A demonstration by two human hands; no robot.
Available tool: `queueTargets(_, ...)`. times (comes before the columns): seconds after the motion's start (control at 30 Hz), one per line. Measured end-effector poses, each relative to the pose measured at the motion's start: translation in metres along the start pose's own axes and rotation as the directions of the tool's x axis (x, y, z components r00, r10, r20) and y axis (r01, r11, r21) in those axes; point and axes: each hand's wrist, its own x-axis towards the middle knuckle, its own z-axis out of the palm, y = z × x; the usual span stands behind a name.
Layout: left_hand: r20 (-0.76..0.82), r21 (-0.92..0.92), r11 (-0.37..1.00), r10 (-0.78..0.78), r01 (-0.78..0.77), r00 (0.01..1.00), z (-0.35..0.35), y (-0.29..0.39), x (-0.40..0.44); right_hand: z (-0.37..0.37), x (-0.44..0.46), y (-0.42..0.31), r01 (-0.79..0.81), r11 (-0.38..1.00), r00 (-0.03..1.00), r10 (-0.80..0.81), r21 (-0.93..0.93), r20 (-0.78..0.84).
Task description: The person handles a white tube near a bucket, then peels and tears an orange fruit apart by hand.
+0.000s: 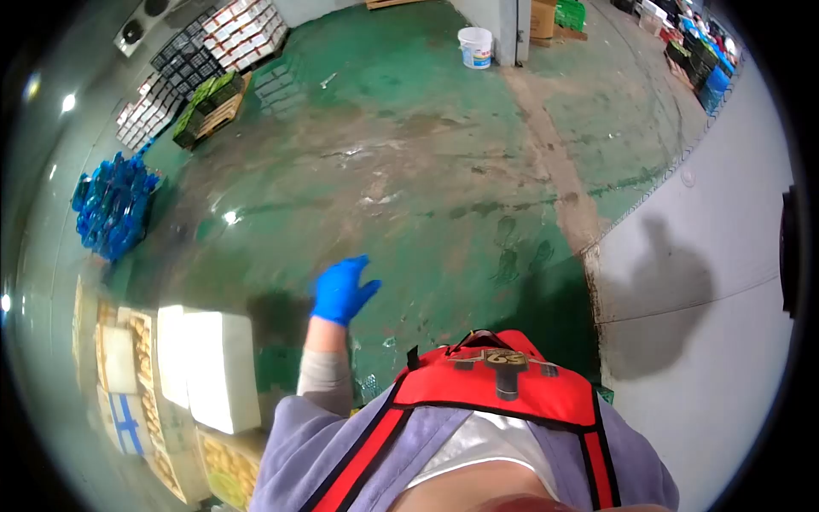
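My left hand [339,290], in a blue glove, is held out in front of me above the wet green floor [409,247]. Its thumb stands apart from the loosely bent fingers, and nothing shows between them. To its left, the nearest things are white foam boxes [220,371], apart from the hand. My right hand is out of view. Across my chest sits a red harness pack [495,388] with black-edged straps.
Stacked cartons of yellowish produce [229,468] stand at lower left. Beyond them is a blue plastic bundle [115,205]. Crates on a pallet [223,118] lie farther back. A white bucket [476,49] stands by a pillar. A pale wall [708,341] borders the right.
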Motion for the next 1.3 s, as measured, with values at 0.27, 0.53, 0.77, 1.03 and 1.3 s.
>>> queueTargets(0.27, 0.046, -0.558, 0.665, 0.622, -0.496, 0.782, 0.077, 0.155, 0.221, 0.054, 0.031, -0.082, 0.005, 0.998, 1.000, -0.005, 0.063, 0.004)
queueTargets(0.53, 0.676, -0.039, 0.996, 0.089, -0.085, 0.732, 0.269, 0.043, 0.315, 0.267, 0.068, -0.367, 0.425, 0.129, 0.866, -0.347, -0.896, 0.361)
queueTargets(0.77, 0.910, 0.217, 0.942, -0.290, 0.255, 0.295, 0.351, -0.172, 0.256, 0.429, -0.065, -0.530, 0.808, -0.317, 0.238, -0.597, -0.497, 0.766)
queueTargets(1.03, 0.881, 0.252, 0.928, -0.103, -0.273, 0.461, 0.411, -0.158, 0.555, 0.308, 0.066, -0.600, 0.222, 0.058, 0.885, -0.432, -0.973, 0.176)
queueTargets(1.3, 0.531, -0.006, 0.814, 0.495, -0.581, 0.688, 0.453, 0.198, 0.940, 0.218, 0.092, -0.496, 0.116, 0.934, 0.990, -0.135, -0.337, -0.033)
